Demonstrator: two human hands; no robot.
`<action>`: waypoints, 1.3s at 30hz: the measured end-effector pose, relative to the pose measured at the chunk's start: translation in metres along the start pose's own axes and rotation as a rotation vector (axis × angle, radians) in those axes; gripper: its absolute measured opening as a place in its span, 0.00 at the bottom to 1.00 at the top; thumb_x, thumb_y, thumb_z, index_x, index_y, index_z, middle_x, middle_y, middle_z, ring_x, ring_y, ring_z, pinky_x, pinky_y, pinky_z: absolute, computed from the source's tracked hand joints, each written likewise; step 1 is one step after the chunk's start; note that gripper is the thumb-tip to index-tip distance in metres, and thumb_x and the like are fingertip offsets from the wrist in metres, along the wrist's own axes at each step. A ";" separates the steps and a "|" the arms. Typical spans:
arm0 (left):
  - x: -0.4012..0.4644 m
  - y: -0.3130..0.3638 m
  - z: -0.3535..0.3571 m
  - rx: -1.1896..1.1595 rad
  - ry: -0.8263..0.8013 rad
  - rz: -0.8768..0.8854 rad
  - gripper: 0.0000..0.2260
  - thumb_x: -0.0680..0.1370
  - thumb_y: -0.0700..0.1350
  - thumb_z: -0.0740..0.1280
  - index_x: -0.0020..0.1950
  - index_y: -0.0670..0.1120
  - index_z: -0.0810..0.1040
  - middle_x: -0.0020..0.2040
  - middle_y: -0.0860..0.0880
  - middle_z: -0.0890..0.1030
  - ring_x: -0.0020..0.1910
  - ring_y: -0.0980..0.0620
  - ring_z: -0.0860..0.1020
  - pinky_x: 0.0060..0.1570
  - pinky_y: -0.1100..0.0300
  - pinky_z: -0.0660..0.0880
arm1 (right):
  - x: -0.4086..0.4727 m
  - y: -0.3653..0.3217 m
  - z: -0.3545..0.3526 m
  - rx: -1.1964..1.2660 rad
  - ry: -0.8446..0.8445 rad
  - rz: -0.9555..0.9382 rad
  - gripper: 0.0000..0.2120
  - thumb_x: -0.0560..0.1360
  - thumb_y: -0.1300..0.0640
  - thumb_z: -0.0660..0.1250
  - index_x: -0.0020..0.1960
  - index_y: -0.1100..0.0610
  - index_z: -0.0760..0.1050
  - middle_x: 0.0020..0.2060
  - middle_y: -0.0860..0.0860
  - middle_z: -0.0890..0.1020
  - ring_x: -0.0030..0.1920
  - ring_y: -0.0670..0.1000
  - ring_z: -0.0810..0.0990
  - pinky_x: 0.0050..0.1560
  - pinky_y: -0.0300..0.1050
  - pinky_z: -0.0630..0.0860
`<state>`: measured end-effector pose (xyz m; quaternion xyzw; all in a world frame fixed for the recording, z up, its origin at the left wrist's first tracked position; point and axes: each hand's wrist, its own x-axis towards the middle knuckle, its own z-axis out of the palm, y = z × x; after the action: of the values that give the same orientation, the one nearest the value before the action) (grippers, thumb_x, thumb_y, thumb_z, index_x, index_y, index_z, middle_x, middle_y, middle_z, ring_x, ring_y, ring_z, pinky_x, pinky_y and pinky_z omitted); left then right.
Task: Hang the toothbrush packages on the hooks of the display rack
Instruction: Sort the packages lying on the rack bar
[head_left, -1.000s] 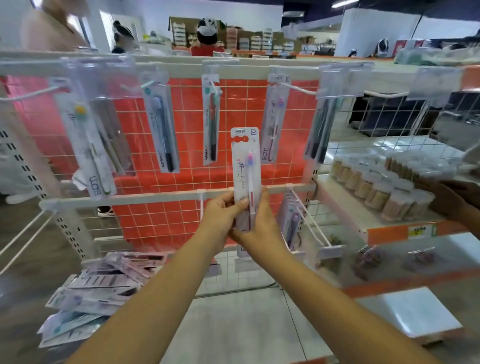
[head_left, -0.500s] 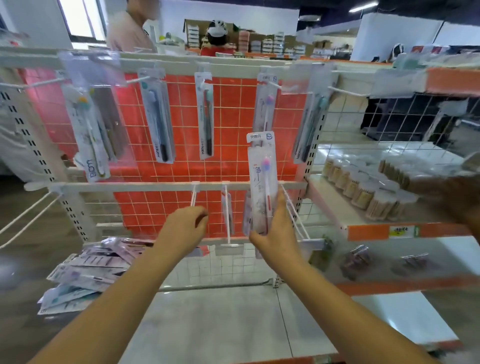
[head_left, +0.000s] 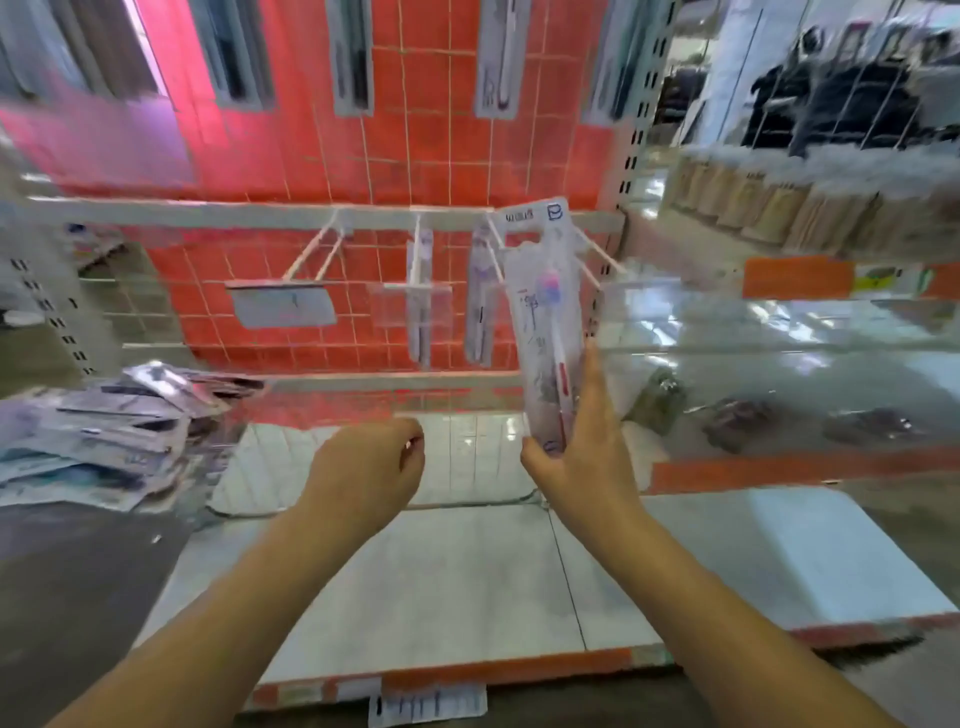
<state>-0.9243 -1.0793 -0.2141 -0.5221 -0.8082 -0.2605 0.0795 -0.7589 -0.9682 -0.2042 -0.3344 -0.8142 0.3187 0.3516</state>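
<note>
Our right hand (head_left: 576, 457) grips the clear plastic toothbrush package (head_left: 545, 322) by its lower end, upright before the white wire hooks (head_left: 496, 244); our left hand (head_left: 369, 467) hangs loosely curled, empty. Light, flexible, probably slippery: best pinched near the card top.

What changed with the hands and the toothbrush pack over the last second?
The left hand let go of the toothbrush package and dropped back, loosely curled and empty. The right hand alone carried the package down and right toward the lower hooks. The pile of packages stayed put.
</note>
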 end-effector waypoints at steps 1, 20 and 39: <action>-0.003 -0.006 0.019 -0.010 0.010 0.004 0.11 0.76 0.46 0.59 0.46 0.44 0.79 0.40 0.46 0.82 0.41 0.42 0.78 0.41 0.53 0.74 | -0.003 0.014 0.012 0.014 0.013 -0.002 0.46 0.73 0.61 0.70 0.76 0.48 0.40 0.64 0.44 0.63 0.45 0.38 0.67 0.39 0.26 0.72; -0.009 -0.061 0.153 -0.068 0.107 -0.030 0.07 0.78 0.44 0.61 0.49 0.46 0.78 0.41 0.49 0.80 0.40 0.48 0.76 0.44 0.54 0.74 | -0.022 0.156 0.113 0.059 0.048 0.008 0.50 0.72 0.60 0.71 0.73 0.39 0.35 0.69 0.45 0.60 0.52 0.42 0.69 0.45 0.37 0.76; 0.017 -0.082 0.151 -0.035 0.088 -0.158 0.08 0.79 0.44 0.60 0.49 0.45 0.79 0.43 0.48 0.81 0.41 0.48 0.77 0.43 0.57 0.74 | 0.015 0.162 0.139 0.097 -0.062 0.017 0.50 0.72 0.61 0.70 0.74 0.41 0.35 0.70 0.45 0.61 0.47 0.45 0.72 0.42 0.39 0.77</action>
<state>-0.9830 -1.0158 -0.3642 -0.4459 -0.8380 -0.3027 0.0850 -0.8242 -0.9039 -0.3973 -0.3141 -0.8055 0.3709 0.3391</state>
